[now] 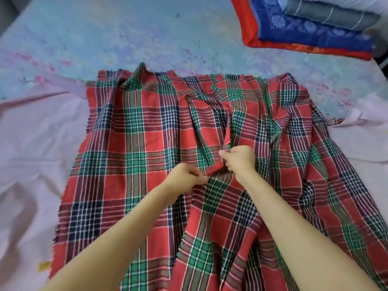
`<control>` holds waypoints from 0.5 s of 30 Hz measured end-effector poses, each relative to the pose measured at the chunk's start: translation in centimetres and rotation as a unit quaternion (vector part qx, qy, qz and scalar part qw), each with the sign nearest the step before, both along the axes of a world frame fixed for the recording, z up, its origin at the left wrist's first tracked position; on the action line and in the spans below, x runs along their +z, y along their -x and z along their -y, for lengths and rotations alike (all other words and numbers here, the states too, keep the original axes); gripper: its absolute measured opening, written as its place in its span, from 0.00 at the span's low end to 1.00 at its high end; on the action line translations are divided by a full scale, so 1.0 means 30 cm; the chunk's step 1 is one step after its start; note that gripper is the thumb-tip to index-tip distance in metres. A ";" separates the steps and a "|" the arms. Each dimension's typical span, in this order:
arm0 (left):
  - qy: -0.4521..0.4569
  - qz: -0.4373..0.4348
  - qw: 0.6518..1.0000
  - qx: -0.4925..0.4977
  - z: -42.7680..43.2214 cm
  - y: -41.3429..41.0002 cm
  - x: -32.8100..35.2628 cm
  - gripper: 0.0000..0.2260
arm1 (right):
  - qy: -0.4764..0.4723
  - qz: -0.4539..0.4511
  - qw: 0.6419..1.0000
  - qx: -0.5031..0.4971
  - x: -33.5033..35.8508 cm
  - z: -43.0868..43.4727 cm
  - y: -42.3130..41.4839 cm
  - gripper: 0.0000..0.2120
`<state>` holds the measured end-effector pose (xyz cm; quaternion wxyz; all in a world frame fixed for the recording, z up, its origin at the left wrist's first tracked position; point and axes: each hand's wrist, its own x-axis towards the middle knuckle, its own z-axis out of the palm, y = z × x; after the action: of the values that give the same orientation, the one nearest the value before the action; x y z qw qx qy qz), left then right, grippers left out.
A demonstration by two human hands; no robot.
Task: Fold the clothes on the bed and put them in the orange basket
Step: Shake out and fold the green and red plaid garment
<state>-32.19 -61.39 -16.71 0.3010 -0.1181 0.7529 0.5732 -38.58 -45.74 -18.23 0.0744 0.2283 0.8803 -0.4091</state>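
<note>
I see the bed (126, 38) with the red checked cloth (134, 133) spread out under my fingers (199, 179). My left hand (186, 175) and right hand (239, 159) sit close together, both pinching what looks like one raised fold (216, 168).

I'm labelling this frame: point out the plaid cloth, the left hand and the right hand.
plaid cloth (134, 131), head view, flat left half.
left hand (185, 176), head view, its back.
right hand (238, 160), head view, its back.

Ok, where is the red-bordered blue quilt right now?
Head view, top right corner: the quilt lies on the bed sheet, beyond the plaid cloth, with a grey folded cloth stacked on it.
</note>
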 end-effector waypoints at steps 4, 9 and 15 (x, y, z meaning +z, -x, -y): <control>-0.155 0.081 0.978 0.111 0.146 -0.011 0.102 0.13 | 0.072 -0.074 0.991 0.089 0.171 0.188 -0.036 0.20; -0.220 0.100 0.928 0.283 0.280 0.113 0.208 0.21 | 0.202 0.149 0.871 0.423 0.366 0.378 -0.141 0.09; 0.288 -0.282 0.889 0.215 0.345 0.174 0.189 0.12 | 0.048 0.254 0.844 0.470 0.346 0.345 -0.013 0.04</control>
<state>-37.41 -71.73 -11.03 -0.1020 -0.1921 0.8944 0.3907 -38.18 -56.09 -7.86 0.4899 -0.1207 0.8117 -0.2942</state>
